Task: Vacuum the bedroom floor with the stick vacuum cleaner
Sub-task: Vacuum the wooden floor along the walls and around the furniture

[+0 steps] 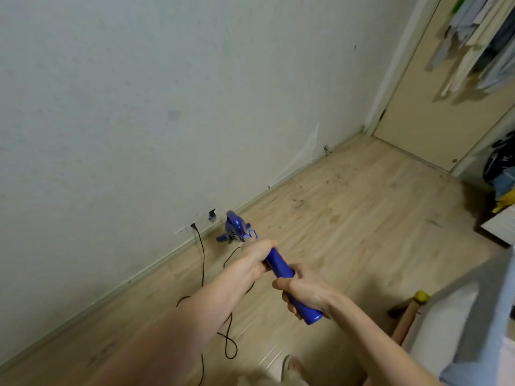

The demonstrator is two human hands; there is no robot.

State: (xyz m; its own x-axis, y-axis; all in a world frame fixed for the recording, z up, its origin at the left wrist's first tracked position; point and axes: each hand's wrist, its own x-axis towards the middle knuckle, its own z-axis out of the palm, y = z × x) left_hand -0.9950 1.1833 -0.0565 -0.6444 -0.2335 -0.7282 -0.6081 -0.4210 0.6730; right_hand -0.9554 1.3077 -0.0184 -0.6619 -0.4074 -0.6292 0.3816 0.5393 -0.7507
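Observation:
I hold a blue stick vacuum cleaner (235, 228) by its long blue handle (278, 267). My left hand (255, 261) grips the handle higher up, nearer the motor body. My right hand (302, 292) grips its lower end, close to me. The vacuum's blue body and floor head sit near the baseboard of the white wall. Its black cord (202, 263) runs from a wall outlet (192, 226) down across the wooden floor (348, 218), looping under my arms. Dust and dark specks lie on the floor ahead.
A beige door (434, 112) stands at the far right with clothes (479, 43) hanging beside it. Bags and fabric (501, 174) pile at the right edge. A bed or mattress corner (457, 327) and a wooden piece (404, 324) sit at the lower right. My foot (292, 369) is below.

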